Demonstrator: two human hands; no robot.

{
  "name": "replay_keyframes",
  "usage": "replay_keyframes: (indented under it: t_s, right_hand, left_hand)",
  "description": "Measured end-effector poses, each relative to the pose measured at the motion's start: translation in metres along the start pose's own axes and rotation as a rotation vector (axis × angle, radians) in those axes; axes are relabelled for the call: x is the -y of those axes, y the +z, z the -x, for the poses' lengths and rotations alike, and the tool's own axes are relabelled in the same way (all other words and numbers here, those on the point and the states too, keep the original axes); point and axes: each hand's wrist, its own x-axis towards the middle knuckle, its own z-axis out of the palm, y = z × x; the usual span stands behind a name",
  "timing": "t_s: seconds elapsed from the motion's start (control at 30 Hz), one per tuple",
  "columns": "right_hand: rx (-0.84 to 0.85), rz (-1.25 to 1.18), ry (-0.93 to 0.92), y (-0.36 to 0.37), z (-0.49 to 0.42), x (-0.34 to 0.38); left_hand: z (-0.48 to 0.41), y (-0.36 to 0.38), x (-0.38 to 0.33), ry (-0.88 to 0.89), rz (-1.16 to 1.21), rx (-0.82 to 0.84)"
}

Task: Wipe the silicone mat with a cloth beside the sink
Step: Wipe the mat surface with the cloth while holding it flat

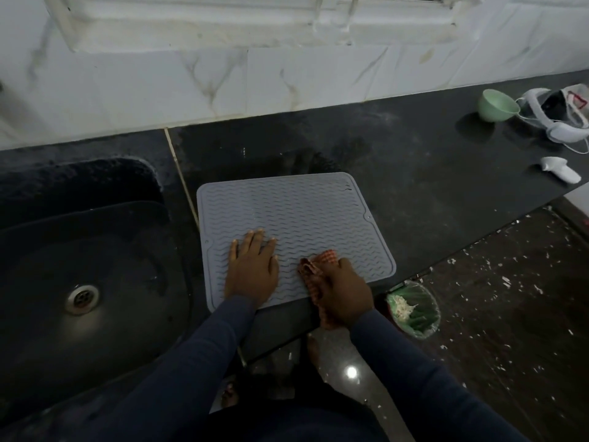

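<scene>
Below, we see the dark speckled stone worktop [430, 173], its round-drained sink [95, 250] at left. Just right of the sink lies the grey silicone mat [302, 205], rectangular with wavy ridges. Our left hand [253, 266] presses it flat, fingers straight; our right hand [344, 288] clutches a bunched red-checked cloth [318, 263] on the mat's near edge.

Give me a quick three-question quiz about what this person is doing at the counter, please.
1. True or false: the left hand lies flat on the grey mat.
2. What does the right hand grip? A) a sponge B) a checked cloth C) a brush
3. Fill the gap: the sink lies to the mat's ____.

Key: 1 true; 2 B; 3 left.
</scene>
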Motion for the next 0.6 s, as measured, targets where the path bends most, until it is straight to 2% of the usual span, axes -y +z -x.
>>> replay_keyframes:
  t_s: [0.17, 0.33, 0.37, 0.43, 0.5, 0.6]
  right_hand:
    - [-0.004, 0.130, -0.024, 0.015, 0.010, 0.016]
    - [-0.066, 0.063, -0.143, -0.020, 0.012, -0.046]
    - [-0.103, 0.090, -0.094, -0.031, 0.011, -0.070]
    - [-0.164, 0.161, 0.127, -0.050, 0.000, -0.113]
    - [-0.186, 0.175, 0.273, -0.059, -0.009, -0.118]
    - [-0.207, 0.096, 0.158, -0.045, 0.000, -0.064]
  left_hand:
    - [0.000, 0.001, -0.001, 0.004, -0.009, -0.005]
    - [0.002, -0.002, 0.000, 0.012, -0.010, 0.006]
    - [0.002, -0.002, 0.000, 0.011, -0.013, 0.013]
    - [0.002, -0.002, -0.001, 0.005, -0.019, 0.012]
    - [0.001, -0.002, -0.001, 0.002, -0.017, 0.010]
    - [0.001, -0.001, -0.001, 0.002, -0.019, 0.020]
